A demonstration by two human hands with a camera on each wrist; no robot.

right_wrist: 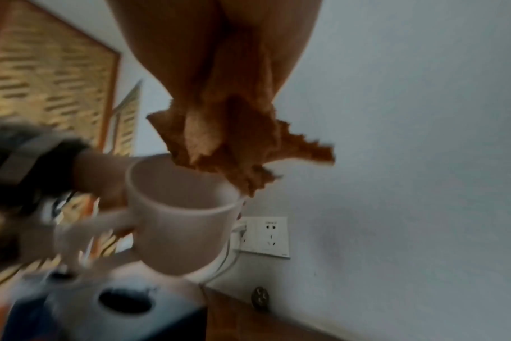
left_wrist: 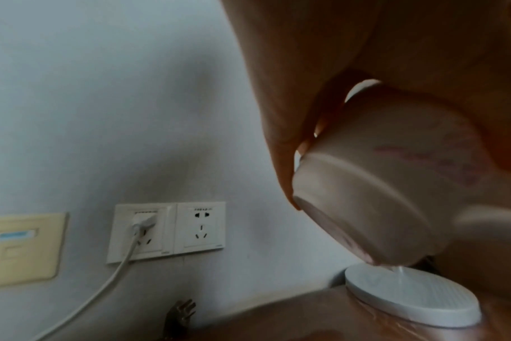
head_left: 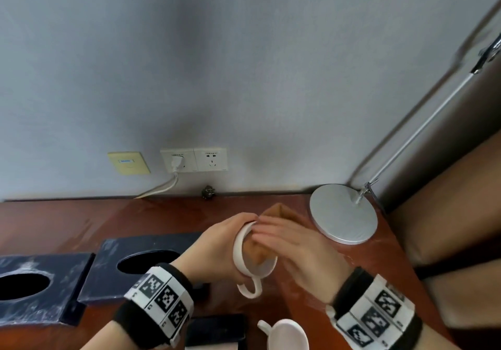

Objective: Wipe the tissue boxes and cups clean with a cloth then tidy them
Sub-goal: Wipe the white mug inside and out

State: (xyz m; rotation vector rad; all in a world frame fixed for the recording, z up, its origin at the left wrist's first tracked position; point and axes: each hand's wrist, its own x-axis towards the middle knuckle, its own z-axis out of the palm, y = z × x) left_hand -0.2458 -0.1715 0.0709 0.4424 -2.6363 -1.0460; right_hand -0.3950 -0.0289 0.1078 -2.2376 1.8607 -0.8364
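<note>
Head view: white cup (head_left: 253,257) lifted off the bench (head_left: 67,222), just left of the round lamp base (head_left: 343,214), tipped with mouth toward the right hand (head_left: 292,246). Left hand (head_left: 217,243) wrapped round the cup wall, handle hanging down toward the camera. Right hand grasping the tan cloth (head_left: 282,214), part of it pushed into the cup mouth, a corner sticking out toward the wall. Second cup (head_left: 287,334) on the bench, well nearer than the lamp base, low in frame. Two dark tissue boxes (head_left: 40,287) (head_left: 146,263) far left of the lamp base, tops dusty white. Left wrist view: cup (left_wrist: 379,184) held tilted above the lamp base (left_wrist: 409,297), fingers (left_wrist: 280,161) curled along its side, faint red print on the wall. Right wrist view, blurred: cloth (right_wrist: 234,143) bunched in the right hand (right_wrist: 213,57), hanging over the cup (right_wrist: 175,214) rim; left hand behind the cup mostly hidden; one tissue box (right_wrist: 117,306) below. Likely step: wiping the inside of this cup. Risks, as judgement: smooth cup gripped by the wall only, so hard twisting with the cloth could turn or slip it out of the left hand onto the bench or lamp base; loose cloth corner could snag the rim; second cup sits close under the forearms and could be knocked on lowering.
</note>
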